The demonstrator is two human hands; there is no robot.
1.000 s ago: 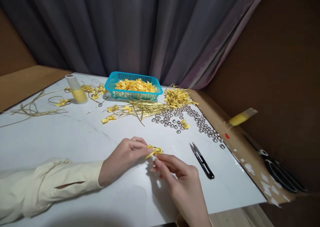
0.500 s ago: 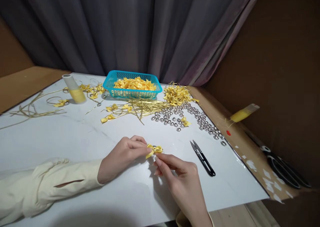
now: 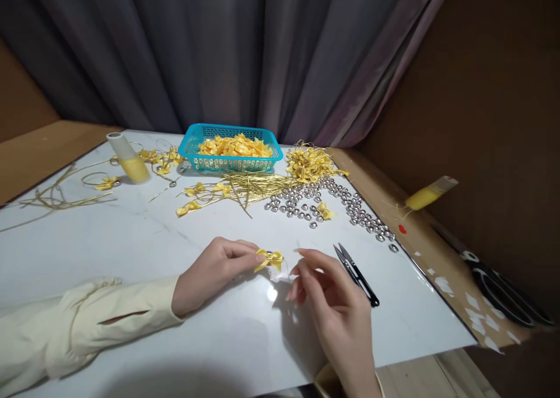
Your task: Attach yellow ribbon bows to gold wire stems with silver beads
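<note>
My left hand (image 3: 225,265) pinches a yellow ribbon bow (image 3: 270,259) by its left loop, just above the white table. A silvery bead shows at the bow's middle. My right hand (image 3: 326,290) is a short way to the right, thumb and forefinger pressed together on a fine thread (image 3: 287,268) that runs from the bow. A thin needle-like sliver stands above its fingertip, too faint to be sure of. Black thread snips (image 3: 356,275) lie partly behind my right hand, blades apart.
A blue basket (image 3: 186,153) holds yellow bows. Around it lie gold cords (image 3: 262,187), a heap of corded bows (image 3: 310,163) and silver beads (image 3: 367,217). Yellow thread spools stand left (image 3: 135,167) and lie right (image 3: 431,194). Large scissors (image 3: 503,296) and paper scraps lie at the right edge.
My right hand has moved away from the bow, to the right, drawing thread out. The left hand keeps its hold on the bow. The view has shifted slightly.
</note>
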